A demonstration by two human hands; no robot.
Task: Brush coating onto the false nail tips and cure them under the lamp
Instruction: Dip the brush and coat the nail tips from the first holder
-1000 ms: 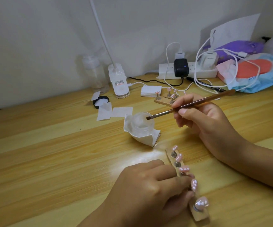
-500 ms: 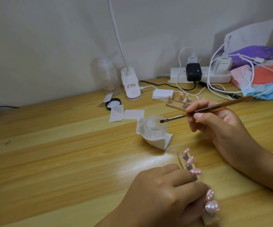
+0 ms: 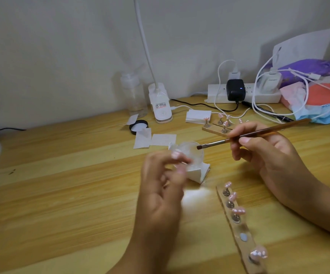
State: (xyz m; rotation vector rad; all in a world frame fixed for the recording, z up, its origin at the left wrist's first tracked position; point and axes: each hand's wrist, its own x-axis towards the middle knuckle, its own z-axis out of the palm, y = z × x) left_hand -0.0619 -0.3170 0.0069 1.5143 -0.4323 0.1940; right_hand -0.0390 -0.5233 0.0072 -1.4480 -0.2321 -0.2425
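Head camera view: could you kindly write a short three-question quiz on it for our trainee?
1. True or false: the right hand grips the brush.
2. How many nail tips stand on the near wooden strip? A two, B four, C six.
3. Fill in: the brush's bristles sit at the rim of the ____.
Key: 1 true; 2 B; 3 glass jar.
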